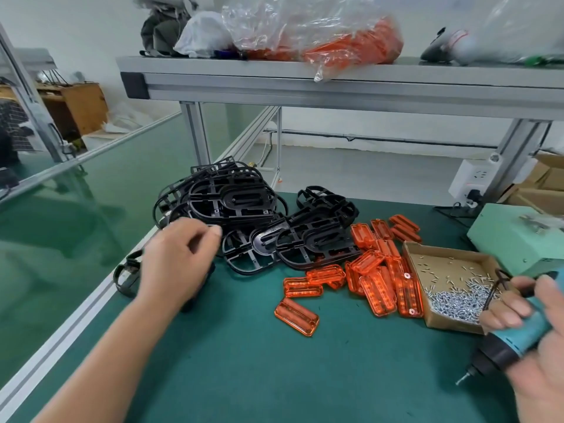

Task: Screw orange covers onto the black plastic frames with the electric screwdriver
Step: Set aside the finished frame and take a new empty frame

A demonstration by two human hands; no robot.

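A tangled pile of black plastic frames [241, 199] lies at the back left of the green mat, and more frames [308, 242] lie to its right. Loose orange covers [381, 270] are heaped in the middle right, with one cover [296, 312] lying apart nearer me. My left hand [177, 264] hovers at the left edge of the frame pile with its fingers loosely curled and nothing plainly in them. A black frame [128, 271] lies partly hidden under it by the table edge. My right hand [537, 340] grips the teal electric screwdriver [515, 334], whose bit points down and left.
A cardboard box of small screws [457, 285] sits right of the covers. Behind it stands a pale green power unit [515, 236], with a wall socket [471, 178] farther back. An aluminium shelf [335, 83] overhead carries a plastic bag of orange covers [351, 44].
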